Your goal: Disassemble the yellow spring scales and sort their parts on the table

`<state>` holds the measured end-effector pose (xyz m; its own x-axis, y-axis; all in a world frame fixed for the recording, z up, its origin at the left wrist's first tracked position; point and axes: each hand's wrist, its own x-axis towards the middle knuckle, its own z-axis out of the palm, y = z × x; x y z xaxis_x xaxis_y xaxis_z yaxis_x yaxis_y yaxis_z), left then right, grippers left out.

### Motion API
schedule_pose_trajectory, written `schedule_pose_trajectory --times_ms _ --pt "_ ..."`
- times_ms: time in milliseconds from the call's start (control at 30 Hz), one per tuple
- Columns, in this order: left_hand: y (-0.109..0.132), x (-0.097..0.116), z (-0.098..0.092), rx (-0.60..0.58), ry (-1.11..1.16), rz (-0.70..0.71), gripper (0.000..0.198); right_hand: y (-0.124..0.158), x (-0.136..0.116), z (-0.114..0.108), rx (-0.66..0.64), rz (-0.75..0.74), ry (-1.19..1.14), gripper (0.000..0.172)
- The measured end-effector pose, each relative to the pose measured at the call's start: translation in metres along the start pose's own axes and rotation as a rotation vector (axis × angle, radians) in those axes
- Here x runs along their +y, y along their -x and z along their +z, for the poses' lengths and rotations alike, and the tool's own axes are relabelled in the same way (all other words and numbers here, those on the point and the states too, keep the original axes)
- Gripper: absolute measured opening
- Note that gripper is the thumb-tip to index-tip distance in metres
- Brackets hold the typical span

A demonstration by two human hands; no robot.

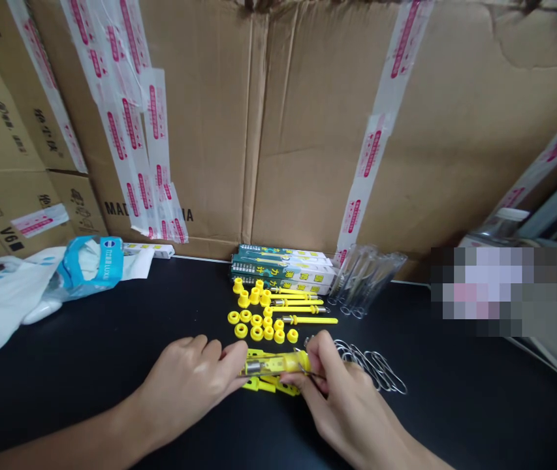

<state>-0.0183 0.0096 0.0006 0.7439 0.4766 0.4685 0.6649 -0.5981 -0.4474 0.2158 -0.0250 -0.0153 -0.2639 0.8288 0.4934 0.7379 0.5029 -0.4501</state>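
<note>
A clear-tubed spring scale [268, 363] with a yellow plug and a metal spring inside lies level between my hands. My left hand [192, 369] is closed round its left end. At the other end, the fingers of my right hand [339, 391] pinch the yellow cap, where a thin metal wire shows; the fingertips partly hide it. Flat yellow plastic pieces [261, 384] rest on the table below the tube. Just beyond are yellow rings [257, 333], flanged yellow caps [243, 299] and yellow rods [310, 320] with springs. Bent metal wire hooks [379, 369] lie beside my right hand.
Small printed boxes [283, 271] are stacked at the back, with several clear tubes [369, 281] leaning to their right. A blue-and-white tissue pack [92, 264] lies on the left of the black table [87, 365]. Behind stands a tall cardboard wall [302, 130]; a bottle [501, 225] is at right.
</note>
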Motion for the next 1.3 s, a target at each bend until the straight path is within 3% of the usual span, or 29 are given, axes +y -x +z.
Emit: schedule_pose_trajectory --times_ms 233,400,533,767,933,1033,1133,1300 --pt "0.0 0.0 -0.004 -0.005 -0.007 0.015 0.024 0.001 -0.001 0.0 0.002 -0.02 0.051 0.022" --pt "0.004 -0.004 -0.002 -0.017 0.013 -0.002 0.025 -0.003 0.006 -0.004 0.116 0.102 0.023 0.043" --pt "0.008 -0.011 0.002 0.005 0.02 -0.021 0.016 -0.007 0.008 -0.011 0.119 0.09 -0.022 0.047" --pt "0.005 -0.015 0.005 0.081 0.036 -0.033 0.047 -0.01 0.021 -0.015 -0.061 0.092 -0.075 0.043" --pt "0.006 -0.014 0.006 0.066 0.041 -0.057 0.045 -0.019 0.027 -0.037 -0.135 0.048 -0.106 0.019" --pt "0.007 -0.015 0.006 0.062 0.05 -0.051 0.043 -0.027 0.03 -0.052 -0.071 0.045 -0.106 0.026" --pt "0.007 -0.015 0.006 0.069 0.064 -0.04 0.041 -0.033 0.037 -0.066 -0.051 0.055 -0.106 0.017" --pt "0.006 -0.013 0.005 0.058 0.092 -0.052 0.046 -0.036 0.05 -0.087 -0.19 0.012 -0.079 0.016"
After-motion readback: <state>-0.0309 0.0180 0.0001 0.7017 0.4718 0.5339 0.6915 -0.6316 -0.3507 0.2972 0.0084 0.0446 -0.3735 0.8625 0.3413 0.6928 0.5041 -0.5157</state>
